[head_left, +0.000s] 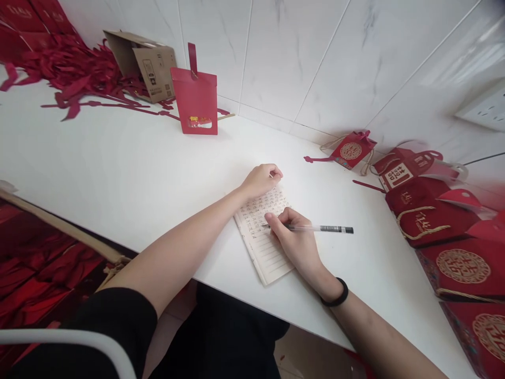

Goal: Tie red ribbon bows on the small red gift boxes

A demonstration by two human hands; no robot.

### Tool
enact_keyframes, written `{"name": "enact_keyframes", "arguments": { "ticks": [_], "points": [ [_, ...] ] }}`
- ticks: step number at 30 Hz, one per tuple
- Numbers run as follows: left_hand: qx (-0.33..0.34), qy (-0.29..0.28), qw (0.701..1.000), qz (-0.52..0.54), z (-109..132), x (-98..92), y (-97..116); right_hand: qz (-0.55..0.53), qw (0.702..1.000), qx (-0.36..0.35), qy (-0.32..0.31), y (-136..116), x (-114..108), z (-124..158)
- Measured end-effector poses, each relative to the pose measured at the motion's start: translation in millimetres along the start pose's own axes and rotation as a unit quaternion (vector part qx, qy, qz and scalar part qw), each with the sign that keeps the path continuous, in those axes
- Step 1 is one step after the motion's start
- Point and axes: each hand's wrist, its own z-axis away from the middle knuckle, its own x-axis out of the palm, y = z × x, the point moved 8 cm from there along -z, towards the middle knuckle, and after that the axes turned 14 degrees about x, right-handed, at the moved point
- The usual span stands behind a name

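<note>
A clear-barrelled pen (307, 228) with a dark grip and black end is held in my right hand (298, 237), its tip on the written lines. Under it lies a lined notebook (272, 258), its upper rows filled with small handwriting and its lower rows blank. My left hand (260, 181) rests across the notebook's top edge, fingers curled loosely in, with nothing visible in them. A black band circles my right wrist.
A red paper bag (197, 100) stands upright near the wall. Behind it on the left are a cardboard box (153, 68) and heaped red ribbons (87, 71). Red gift bags (463, 266) line the right side, with a small red box (351, 150) by the wall.
</note>
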Motion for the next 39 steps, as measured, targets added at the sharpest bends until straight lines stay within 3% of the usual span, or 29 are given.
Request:
{"name": "enact_keyframes", "arguments": {
  "ticks": [5,25,36,39],
  "points": [
    [-0.003,-0.013,1.000,-0.016,-1.1,0.6,1.3,0.064,0.998,-0.010,0.002,-0.1,2.7,0.3],
    [-0.015,-0.026,0.999,-0.024,0.2,1.6,0.1,0.080,0.997,-0.022,0.003,-3.3,4.5,1.3],
    [-0.016,-0.027,0.999,-0.024,0.9,1.2,1.2,0.065,0.998,-0.020,0.011,-3.5,2.4,0.6],
    [-0.013,-0.023,1.000,-0.013,0.4,0.9,-1.3,-0.024,1.000,0.009,-0.013,1.6,-1.6,-2.9]
  ]
}}
